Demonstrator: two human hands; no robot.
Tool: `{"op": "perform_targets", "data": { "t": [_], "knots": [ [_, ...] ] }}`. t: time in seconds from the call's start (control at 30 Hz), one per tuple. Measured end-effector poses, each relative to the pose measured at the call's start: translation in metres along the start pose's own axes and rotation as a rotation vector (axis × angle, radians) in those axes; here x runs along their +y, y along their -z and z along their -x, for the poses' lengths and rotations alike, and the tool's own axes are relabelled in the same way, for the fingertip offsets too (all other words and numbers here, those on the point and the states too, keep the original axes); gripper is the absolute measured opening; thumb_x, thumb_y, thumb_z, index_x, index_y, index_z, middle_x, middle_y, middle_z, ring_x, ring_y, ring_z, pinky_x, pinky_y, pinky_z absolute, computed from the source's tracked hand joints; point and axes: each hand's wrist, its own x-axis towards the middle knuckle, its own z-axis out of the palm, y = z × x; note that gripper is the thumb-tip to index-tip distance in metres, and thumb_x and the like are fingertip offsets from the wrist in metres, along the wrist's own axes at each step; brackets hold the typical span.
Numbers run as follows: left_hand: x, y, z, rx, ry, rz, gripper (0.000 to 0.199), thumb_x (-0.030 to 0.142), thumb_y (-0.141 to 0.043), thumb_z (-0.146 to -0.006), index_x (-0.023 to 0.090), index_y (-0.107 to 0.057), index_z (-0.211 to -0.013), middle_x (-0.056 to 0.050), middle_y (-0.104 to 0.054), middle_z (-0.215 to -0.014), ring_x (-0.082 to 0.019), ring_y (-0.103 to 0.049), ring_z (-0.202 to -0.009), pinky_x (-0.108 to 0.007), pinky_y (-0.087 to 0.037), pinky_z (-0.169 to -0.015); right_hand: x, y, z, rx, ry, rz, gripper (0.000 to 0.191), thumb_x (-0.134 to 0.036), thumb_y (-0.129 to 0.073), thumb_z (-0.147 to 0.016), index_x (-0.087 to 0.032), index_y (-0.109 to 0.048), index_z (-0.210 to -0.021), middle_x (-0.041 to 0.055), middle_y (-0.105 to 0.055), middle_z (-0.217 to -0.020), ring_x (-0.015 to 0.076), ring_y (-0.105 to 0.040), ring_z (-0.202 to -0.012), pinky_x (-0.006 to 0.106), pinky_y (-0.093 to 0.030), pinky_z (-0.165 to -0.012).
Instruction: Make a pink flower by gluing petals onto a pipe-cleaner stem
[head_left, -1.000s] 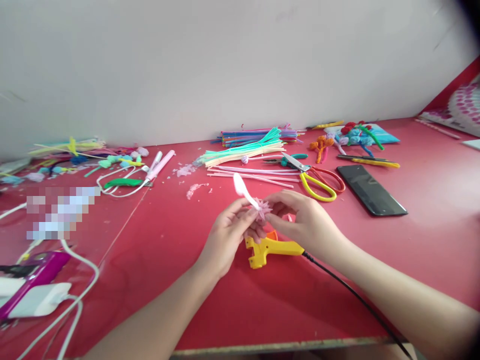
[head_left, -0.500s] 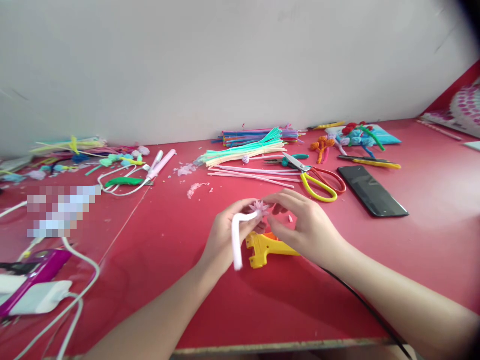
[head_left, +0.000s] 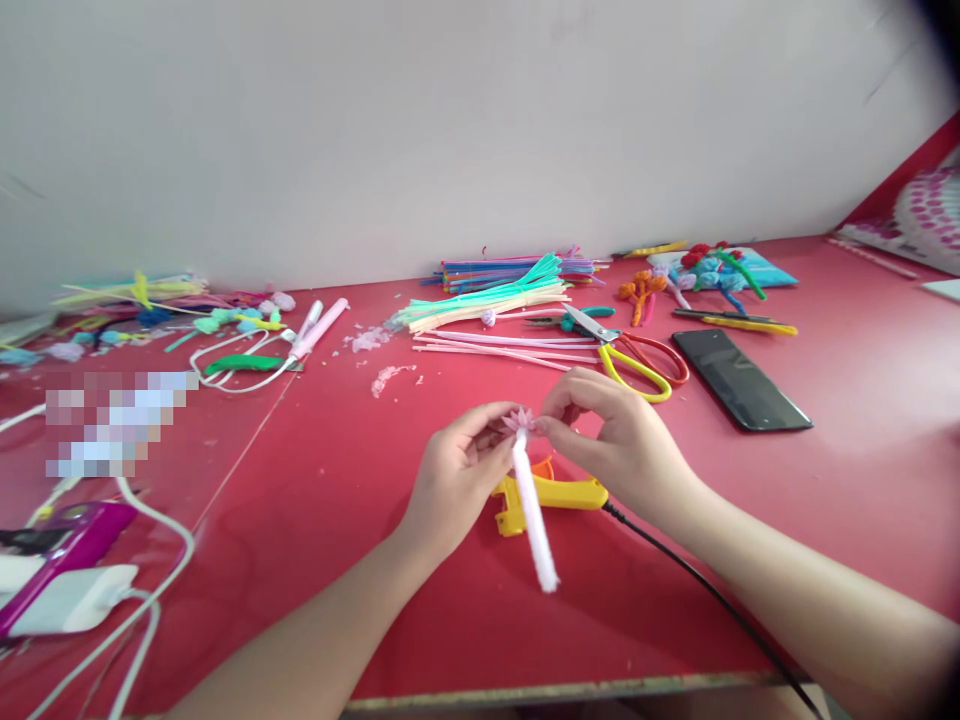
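A small pale pink flower (head_left: 519, 420) with pointed petals is held between my two hands over the red table. From it a fuzzy white-pink pipe cleaner stem (head_left: 535, 525) hangs down toward me. My left hand (head_left: 457, 470) pinches the flower from the left with thumb and fingers. On the other side, my right hand (head_left: 611, 425) has thumb and forefinger closed on a petal at the flower's right edge. Below the hands lies a yellow glue gun (head_left: 562, 494) with an orange trigger, partly hidden by the stem and my left hand.
Scissors (head_left: 637, 370), teal-handled pliers (head_left: 574, 318) and a black phone (head_left: 739, 380) lie to the right. Bundles of pipe cleaners (head_left: 495, 298) lie along the wall. A pink hair-iron-like tool (head_left: 319, 330), a green-handled tool (head_left: 244, 364) and white cables (head_left: 176, 520) are at left.
The flower has turned in my hands, so its stem swings from the left to point down toward me. My right thumb and forefinger have closed onto a petal.
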Motion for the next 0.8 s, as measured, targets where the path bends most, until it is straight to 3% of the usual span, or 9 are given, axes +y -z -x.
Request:
{"op": "perform_targets", "data": {
  "t": [0.23, 0.8],
  "knots": [
    [0.0027, -0.0014, -0.0001, 0.008, 0.025, 0.049, 0.025, 0.027, -0.072, -0.074, 0.018, -0.070, -0.097, -0.002, -0.065, -0.072, -0.013, -0.059, -0.059, -0.023, -0.047, -0.056, -0.0011, 0.0004, -0.0002, -0.014, 0.008, 0.020, 0.012, -0.009, -0.057, -0.077, -0.020, -0.058, -0.071, -0.0013, -0.056, -0.072, 0.0125, -0.054, -0.067, 0.025, -0.042, -0.062],
    [0.0042, -0.0030, 0.0014, 0.007, 0.036, 0.010, 0.025, 0.028, -0.070, -0.077, 0.018, -0.068, -0.099, -0.004, -0.067, -0.083, -0.013, -0.061, -0.065, -0.022, -0.049, -0.058, -0.0058, 0.0011, 0.0008, -0.019, 0.004, 0.009, 0.013, -0.007, -0.054, -0.076, -0.019, -0.057, -0.070, -0.0004, -0.055, -0.072, 0.0126, -0.053, -0.067, 0.026, -0.043, -0.063]
  ]
}}
